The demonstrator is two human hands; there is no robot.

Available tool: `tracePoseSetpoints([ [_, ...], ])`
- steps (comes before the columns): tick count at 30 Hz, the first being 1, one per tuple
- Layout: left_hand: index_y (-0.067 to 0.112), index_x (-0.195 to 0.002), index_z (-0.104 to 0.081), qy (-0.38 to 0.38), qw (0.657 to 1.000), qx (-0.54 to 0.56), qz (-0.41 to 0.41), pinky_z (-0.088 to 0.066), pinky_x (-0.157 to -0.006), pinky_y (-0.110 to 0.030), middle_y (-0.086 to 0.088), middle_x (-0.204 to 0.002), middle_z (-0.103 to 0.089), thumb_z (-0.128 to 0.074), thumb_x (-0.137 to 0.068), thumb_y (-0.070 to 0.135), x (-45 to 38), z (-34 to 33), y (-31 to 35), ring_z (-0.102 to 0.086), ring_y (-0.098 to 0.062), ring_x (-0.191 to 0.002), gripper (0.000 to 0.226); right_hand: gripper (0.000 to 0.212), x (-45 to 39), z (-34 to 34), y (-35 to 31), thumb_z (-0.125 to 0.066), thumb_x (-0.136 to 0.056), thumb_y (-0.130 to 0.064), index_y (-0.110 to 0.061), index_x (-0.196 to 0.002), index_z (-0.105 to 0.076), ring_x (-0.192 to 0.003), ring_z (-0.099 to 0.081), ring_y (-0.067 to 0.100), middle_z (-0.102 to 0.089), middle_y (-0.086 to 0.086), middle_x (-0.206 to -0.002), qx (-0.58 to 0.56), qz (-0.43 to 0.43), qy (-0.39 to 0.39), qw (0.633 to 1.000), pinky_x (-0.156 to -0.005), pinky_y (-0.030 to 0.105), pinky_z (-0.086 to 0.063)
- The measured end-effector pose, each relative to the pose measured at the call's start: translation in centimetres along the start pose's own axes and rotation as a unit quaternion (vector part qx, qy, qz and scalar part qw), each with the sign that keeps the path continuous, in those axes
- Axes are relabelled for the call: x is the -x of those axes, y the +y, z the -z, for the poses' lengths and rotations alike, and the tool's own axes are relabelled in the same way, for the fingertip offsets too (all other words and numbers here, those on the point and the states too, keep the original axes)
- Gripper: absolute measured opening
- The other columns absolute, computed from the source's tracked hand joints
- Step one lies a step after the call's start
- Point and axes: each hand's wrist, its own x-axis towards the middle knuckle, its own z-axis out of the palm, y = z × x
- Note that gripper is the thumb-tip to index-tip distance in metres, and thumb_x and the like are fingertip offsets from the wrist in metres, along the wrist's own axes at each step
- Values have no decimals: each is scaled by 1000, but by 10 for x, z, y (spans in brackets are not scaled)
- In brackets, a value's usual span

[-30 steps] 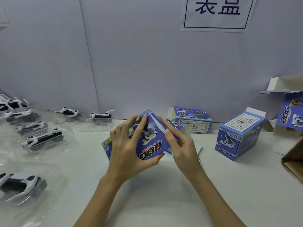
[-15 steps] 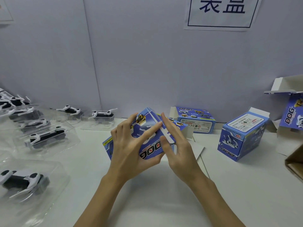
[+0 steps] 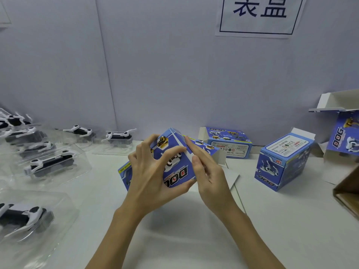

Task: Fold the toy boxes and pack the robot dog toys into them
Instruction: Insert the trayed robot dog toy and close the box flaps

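I'm looking at a toy packing station: a white worktable [image 3: 194, 239] against a plain partition wall [image 3: 155, 74], a printed Chinese sign [image 3: 258, 14] taped above, robot dog toys in clear blister trays [image 3: 50, 166] at left, printed blue cartons [image 3: 283, 162] at right.

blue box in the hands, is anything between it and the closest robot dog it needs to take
Nothing visible does. The left hand grips the blue box and the right hand touches its edge; the nearest robot dog lies in its clear tray to the left, with only bare table between.
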Motion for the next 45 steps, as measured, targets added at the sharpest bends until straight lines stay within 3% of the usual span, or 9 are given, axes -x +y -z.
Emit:
tracePoseSetpoints([
  [9,43,-129,-52,25,1000,-3,7,-38,-95,-49,-11,-148,-36,-70,-72,74,1,-2,3,-43,-33,-138,67,44,3,-7,0,-56,-102,-45,-35,-144,-61,-141,-53,23,-59,-9,-147,-49,-5,46,998,-82,37,-65],
  [14,42,-129,-52,38,999,-14,7,-37,-96,-50,-10,-149,-34,-69,-73,73,2,-5,2,-42,-35,-137,66,40,6,-8,2,-47,-107,-46,-50,-147,-52,-148,-38,4,-39,-18,-162,22,40,30,998,-84,32,-64],
  [18,41,-132,-52,37,999,-5,11,-35,-99,-50,-11,-150,-34,-69,-75,69,4,-5,-1,-38,-32,-141,66,48,9,-8,5,-48,-108,-48,-48,-155,-41,-152,-32,6,-26,-16,-168,78,69,1,995,-91,37,-63],
  [21,41,-137,-49,48,999,-9,10,-35,-99,-50,-10,-150,-36,-70,-77,67,4,-7,-2,-40,-31,-140,69,59,9,-12,8,-59,-103,-41,-48,-157,-36,-154,-32,15,-29,-12,-168,104,73,14,992,-95,37,-61],
  [24,39,-145,-41,62,998,3,26,-36,-99,-50,-6,-150,-36,-71,-74,67,4,-9,-1,-44,-29,-138,82,55,8,-14,9,-55,-107,-35,-47,-157,-36,-155,-29,18,-31,-13,-167,105,85,13,991,-93,32,-61],
  [28,28,-147,-40,67,997,11,42,-37,-99,-52,-6,-149,-40,-71,-73,70,4,-11,0,-47,-29,-135,90,53,8,-14,9,-50,-108,-33,-41,-159,-36,-154,-30,23,-31,-17,-166,116,72,9,991,-92,39,-62],
  [32,26,-150,-37,53,997,26,50,-38,-102,-53,-8,-151,-41,-70,-73,71,3,-8,-1,-47,-28,-137,95,54,7,-13,9,-53,-107,-32,-39,-158,-39,-154,-30,23,-32,-17,-165,118,73,15,990,-91,40,-63],
  [38,23,-151,-36,35,998,44,12,-38,-108,-53,-6,-154,-39,-78,-70,69,6,-9,2,-43,-25,-139,102,55,6,-7,8,-59,-99,-50,-61,-149,-40,-149,-38,21,-37,-18,-160,126,35,29,991,-93,45,-62],
  [45,21,-149,-40,46,999,11,2,-34,-110,-48,-9,-152,-42,-75,-70,70,7,-12,7,-43,-27,-137,99,48,2,-2,6,-60,-102,-33,-56,-143,-51,-143,-46,11,-41,-14,-155,65,44,23,997,-83,34,-64],
])
